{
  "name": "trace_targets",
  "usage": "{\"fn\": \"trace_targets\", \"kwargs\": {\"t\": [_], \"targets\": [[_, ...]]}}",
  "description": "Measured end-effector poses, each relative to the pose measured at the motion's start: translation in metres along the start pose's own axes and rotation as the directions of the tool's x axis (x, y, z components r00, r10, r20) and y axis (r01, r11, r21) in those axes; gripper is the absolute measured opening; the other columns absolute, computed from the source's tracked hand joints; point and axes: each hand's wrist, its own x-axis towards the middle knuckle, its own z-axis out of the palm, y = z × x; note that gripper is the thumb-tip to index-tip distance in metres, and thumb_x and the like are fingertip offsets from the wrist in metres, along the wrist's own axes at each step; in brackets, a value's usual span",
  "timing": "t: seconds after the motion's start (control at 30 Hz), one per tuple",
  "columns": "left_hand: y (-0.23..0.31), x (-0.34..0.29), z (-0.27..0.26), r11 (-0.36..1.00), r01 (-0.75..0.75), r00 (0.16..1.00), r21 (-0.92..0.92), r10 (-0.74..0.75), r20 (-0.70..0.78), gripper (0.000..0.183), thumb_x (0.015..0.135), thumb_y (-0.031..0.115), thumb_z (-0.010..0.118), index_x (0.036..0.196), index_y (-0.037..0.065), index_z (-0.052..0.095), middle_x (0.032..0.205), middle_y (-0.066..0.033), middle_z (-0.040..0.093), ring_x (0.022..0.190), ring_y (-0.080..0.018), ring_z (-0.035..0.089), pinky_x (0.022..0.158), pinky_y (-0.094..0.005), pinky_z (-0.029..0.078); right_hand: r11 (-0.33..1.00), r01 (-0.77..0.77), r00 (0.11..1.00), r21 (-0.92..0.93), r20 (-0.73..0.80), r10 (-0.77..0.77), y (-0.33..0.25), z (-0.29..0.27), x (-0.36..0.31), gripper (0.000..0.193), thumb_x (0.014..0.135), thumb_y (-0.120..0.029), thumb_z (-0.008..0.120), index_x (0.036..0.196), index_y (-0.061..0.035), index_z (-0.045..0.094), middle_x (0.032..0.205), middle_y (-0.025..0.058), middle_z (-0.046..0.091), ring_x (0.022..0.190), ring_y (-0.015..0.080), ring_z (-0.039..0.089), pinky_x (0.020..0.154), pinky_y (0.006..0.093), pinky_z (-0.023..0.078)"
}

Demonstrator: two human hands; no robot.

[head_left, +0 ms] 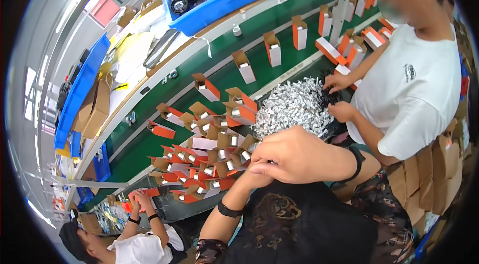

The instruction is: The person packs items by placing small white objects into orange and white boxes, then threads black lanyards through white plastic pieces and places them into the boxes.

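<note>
My right hand [292,153] is closed, its fingers curled over my left hand [258,179], and the two touch in front of my chest. Most of the left hand's fingers are hidden beneath it. Whether anything small lies inside the right hand's curl cannot be seen. Just beyond my hands stand many open orange-and-white boxes [234,114] with brown flaps, several with white round-ended items inside. Past my right hand spreads a heap of small silvery-white packets [294,107] on the dark work surface.
To the right, a co-worker [414,79] reaches into the heap's far edge. Another co-worker [139,241] sits lower left. Spaced boxes [272,48] stand along the green conveyor belt [219,67]. A shelf above holds a blue bin [199,22] of black round parts. Cartons [439,174] stand behind at right.
</note>
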Motion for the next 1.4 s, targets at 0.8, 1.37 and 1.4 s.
{"fn": "trace_targets", "kwargs": {"t": [0.8, 1.37, 1.4], "targets": [[-0.012, -0.076, -0.018, 0.591, 0.018, 0.708, -0.806, -0.577, -0.408, 0.024, 0.103, 0.037, 0.043, 0.094, 0.016, 0.049, 0.065, 0.0033, 0.038, 0.056, -0.0081, 0.033, 0.058, -0.0278, 0.035, 0.614, -0.674, 0.655, 0.41, -0.054, 0.754, 0.322, 0.166, -0.11, 0.007, 0.083, -0.014, 0.066, 0.085, -0.0121, 0.072, 0.074, 0.0033, 0.069, 0.063, 0.0181, 0.063, 0.06, 0.0334, 0.051], [-0.005, -0.081, -0.02, 0.668, 0.246, 0.665, -0.702, -0.644, -0.379, 0.018, 0.093, 0.005, 0.059, 0.11, 0.001, 0.06, 0.091, -0.0048, 0.061, 0.072, -0.0118, 0.051, 0.065, -0.0282, 0.042, 0.716, -0.65, 0.687, 0.254, -0.207, 0.697, 0.292, 0.111, -0.072, 0.023, 0.087, -0.013, 0.061, 0.108, -0.0059, 0.065, 0.085, 0.0059, 0.07, 0.065, 0.0209, 0.061, 0.062, 0.0328, 0.049], [-0.004, -0.075, -0.02, 0.678, 0.306, 0.669, -0.668, -0.653, -0.356, 0.019, 0.092, 0.004, 0.059, 0.111, 0.001, 0.061, 0.091, -0.0042, 0.061, 0.072, -0.0122, 0.052, 0.064, -0.0276, 0.043, 0.524, -0.578, 0.623, 0.626, -0.078, 0.779, 0.269, 0.107, -0.069, 0.03, 0.086, -0.012, 0.061, 0.114, -0.0024, 0.064, 0.083, 0.0054, 0.07, 0.062, 0.0143, 0.06, 0.058, 0.0287, 0.048]]}}
